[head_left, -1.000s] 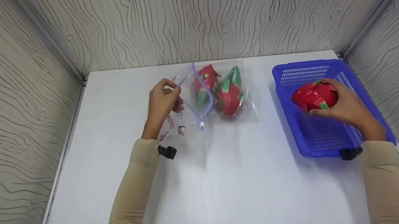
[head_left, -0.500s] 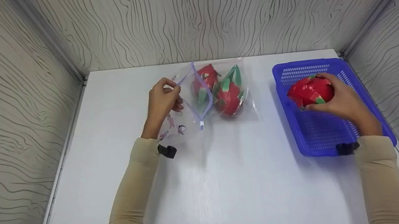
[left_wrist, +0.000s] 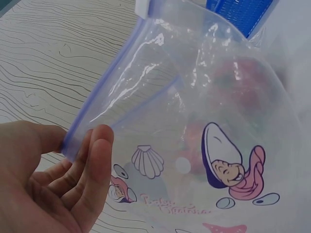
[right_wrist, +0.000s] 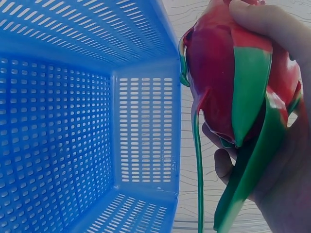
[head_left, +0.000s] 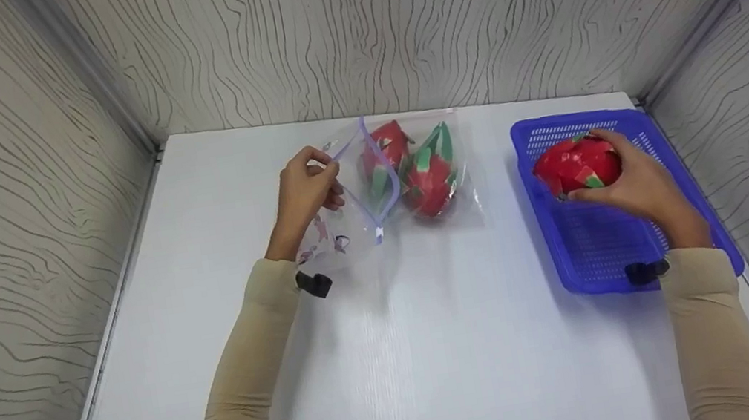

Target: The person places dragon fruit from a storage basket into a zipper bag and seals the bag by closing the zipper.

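My left hand (head_left: 308, 189) pinches the purple zip edge of a clear plastic zip bag (left_wrist: 160, 116), thumb on one side and fingers on the other. The bag's mouth gapes towards the hand, and cartoon prints show on its front. Inside lie two red dragon fruits with green tips, one dragon fruit (head_left: 431, 184) nearer the front and another dragon fruit (head_left: 386, 148) behind it. Over the blue basket, my right hand (head_left: 641, 186) grips a third dragon fruit (right_wrist: 218, 73), thumb and fingers round its sides. Its long green leaves hang down in the right wrist view.
The blue plastic basket (head_left: 557, 248) with slotted walls stands at the table's right; no fruit shows in it. A white table (head_left: 400, 371) lies under everything. Wood-patterned panels (head_left: 345, 27) close off the back and both sides.
My right hand has raised the dragon fruit and shifted it slightly left and away from me, above the basket. The left hand and the bag have hardly moved.
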Tool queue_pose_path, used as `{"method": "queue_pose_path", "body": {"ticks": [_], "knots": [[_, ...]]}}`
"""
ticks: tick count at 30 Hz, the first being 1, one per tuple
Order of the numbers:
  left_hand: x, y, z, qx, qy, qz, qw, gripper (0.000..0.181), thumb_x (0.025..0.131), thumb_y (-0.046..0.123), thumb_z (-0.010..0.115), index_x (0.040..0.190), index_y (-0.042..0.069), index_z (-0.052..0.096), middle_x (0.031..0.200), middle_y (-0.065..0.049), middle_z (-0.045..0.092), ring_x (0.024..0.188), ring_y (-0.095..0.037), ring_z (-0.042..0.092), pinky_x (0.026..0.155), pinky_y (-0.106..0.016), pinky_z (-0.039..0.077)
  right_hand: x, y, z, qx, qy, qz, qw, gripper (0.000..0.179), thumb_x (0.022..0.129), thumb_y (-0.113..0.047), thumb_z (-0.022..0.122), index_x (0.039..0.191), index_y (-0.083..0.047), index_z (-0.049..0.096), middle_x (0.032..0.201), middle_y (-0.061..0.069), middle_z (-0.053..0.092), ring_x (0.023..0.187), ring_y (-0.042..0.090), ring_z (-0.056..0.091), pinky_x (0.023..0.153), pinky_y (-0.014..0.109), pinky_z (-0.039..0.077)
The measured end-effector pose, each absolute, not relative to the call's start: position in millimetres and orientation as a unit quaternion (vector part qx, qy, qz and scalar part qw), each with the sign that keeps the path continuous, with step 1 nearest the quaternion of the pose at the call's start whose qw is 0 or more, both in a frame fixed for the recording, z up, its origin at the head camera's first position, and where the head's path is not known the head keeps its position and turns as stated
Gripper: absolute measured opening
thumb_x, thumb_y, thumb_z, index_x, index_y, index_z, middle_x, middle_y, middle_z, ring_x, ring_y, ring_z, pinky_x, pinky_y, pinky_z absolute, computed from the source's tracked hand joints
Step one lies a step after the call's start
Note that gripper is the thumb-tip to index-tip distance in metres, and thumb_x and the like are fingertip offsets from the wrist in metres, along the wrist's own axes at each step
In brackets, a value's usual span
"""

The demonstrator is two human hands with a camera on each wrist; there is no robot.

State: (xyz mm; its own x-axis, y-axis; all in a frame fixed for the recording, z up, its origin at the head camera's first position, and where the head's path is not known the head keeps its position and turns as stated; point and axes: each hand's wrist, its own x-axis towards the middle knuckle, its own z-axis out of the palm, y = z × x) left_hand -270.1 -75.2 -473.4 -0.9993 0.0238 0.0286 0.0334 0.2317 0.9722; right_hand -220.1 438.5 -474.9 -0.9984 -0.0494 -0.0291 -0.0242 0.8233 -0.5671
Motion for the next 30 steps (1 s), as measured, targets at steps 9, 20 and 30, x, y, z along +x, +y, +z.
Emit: {"method": "queue_pose_path", "body": {"ticks": [9, 20, 30], "knots": [[-269, -75, -474, -0.026, -0.782, -0.623, 0.002, 0.010, 0.104, 0.015, 0.062, 0.108, 0.006, 0.063, 0.067, -0.005, 0.070, 0.048, -0.014, 0.065, 0.050, -0.029, 0.061, -226, 430, -471, -0.030, 0.955, -0.295, 0.006, 0.109, 0.082, -0.051, 0.090, 0.167, -0.024, 0.028, 0.160, 0.026, 0.044, 0.141, 0.054, 0.048, 0.108, 0.077, 0.046], [-270, -73, -475, -0.022, -0.783, -0.622, -0.001, 0.012, 0.104, 0.017, 0.063, 0.109, 0.007, 0.063, 0.068, -0.007, 0.071, 0.048, -0.014, 0.065, 0.051, -0.028, 0.061, -233, 421, -465, -0.028, 0.956, -0.291, 0.010, 0.112, 0.080, -0.054, 0.091, 0.168, -0.027, 0.028, 0.163, 0.024, 0.043, 0.144, 0.054, 0.045, 0.110, 0.077, 0.044], [-269, -73, -475, -0.037, -0.770, -0.637, 0.000, 0.011, 0.104, 0.016, 0.062, 0.108, 0.006, 0.065, 0.068, -0.010, 0.073, 0.048, -0.015, 0.068, 0.051, -0.031, 0.062, -236, 415, -461, -0.036, 0.956, -0.290, 0.000, 0.110, 0.079, -0.053, 0.092, 0.167, -0.027, 0.030, 0.162, 0.023, 0.044, 0.143, 0.053, 0.046, 0.108, 0.077, 0.046]]}}
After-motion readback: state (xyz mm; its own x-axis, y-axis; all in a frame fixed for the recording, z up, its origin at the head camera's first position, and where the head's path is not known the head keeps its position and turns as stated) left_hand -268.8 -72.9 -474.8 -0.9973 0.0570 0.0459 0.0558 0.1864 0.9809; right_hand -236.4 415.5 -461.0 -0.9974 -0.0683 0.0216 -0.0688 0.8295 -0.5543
